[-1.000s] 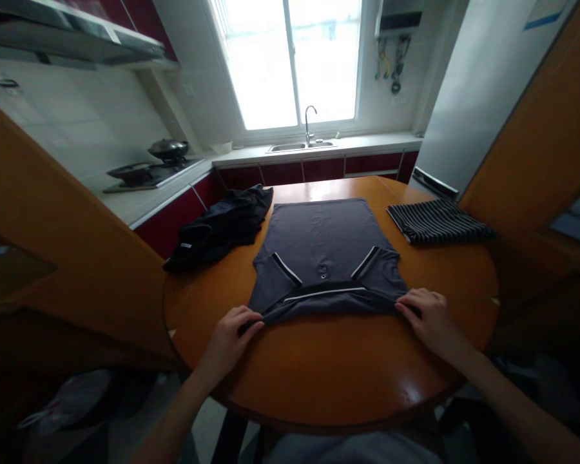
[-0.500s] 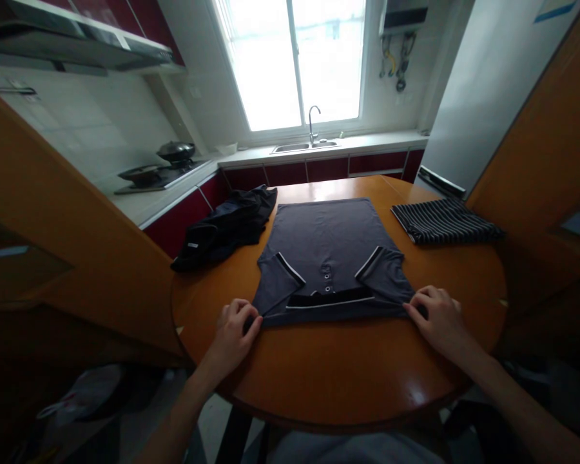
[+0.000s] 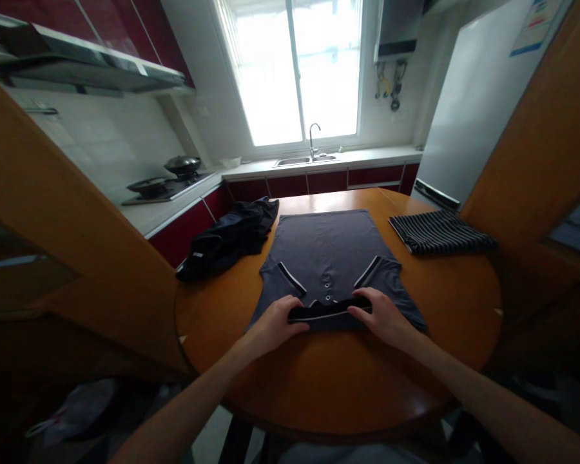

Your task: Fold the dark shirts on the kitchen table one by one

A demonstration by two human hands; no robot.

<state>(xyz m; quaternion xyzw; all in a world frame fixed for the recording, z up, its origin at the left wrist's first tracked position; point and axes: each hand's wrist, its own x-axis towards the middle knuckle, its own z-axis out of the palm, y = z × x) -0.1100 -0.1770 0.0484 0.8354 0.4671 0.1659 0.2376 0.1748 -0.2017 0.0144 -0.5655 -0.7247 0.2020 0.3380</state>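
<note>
A grey polo shirt (image 3: 326, 241) lies spread on the round wooden table, its collar end toward me. Both short sleeves are turned inward, showing black-and-white trimmed cuffs, and two buttons sit on the placket in the middle. At the left end of the black collar (image 3: 326, 312) is my left hand (image 3: 278, 321), thumb below the band and fingers above it. My right hand (image 3: 381, 314) holds the collar's right end in the same way, thumb toward me. The fingertips partly cover both ends of the collar.
A crumpled dark garment (image 3: 229, 237) lies at the table's left edge. On the right is a folded black-and-white striped cloth (image 3: 442, 232). Beyond the wooden table (image 3: 338, 380) stand a counter with a sink (image 3: 292, 161), a stove with pans (image 3: 183, 165) and a fridge (image 3: 468, 109).
Both hands have left the shirt's outer near corners and moved inward to the two ends of the collar. The view has tilted up slightly.
</note>
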